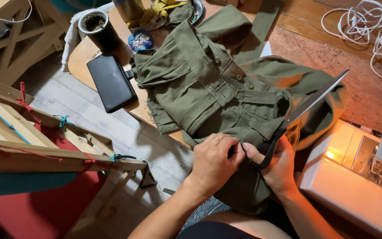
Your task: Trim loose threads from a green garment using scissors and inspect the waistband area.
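An olive green garment [208, 84] with buttons and pocket flaps lies spread over a wooden table [82, 59] and hangs down toward my lap. My left hand [213, 161], a ring on one finger, pinches a fold of the fabric at its near edge. My right hand [277, 166] grips the black handles of large scissors [308, 106], whose long blades point up and to the right over the cloth. The two hands touch each other at the fold.
A black wallet-like case [110, 82] lies at the table's left edge beside a dark cup [96, 24]. A lit white sewing machine [354, 177] stands at the right. White cables [368, 24] coil at the back right. Wooden frames [32, 137] stand on the left.
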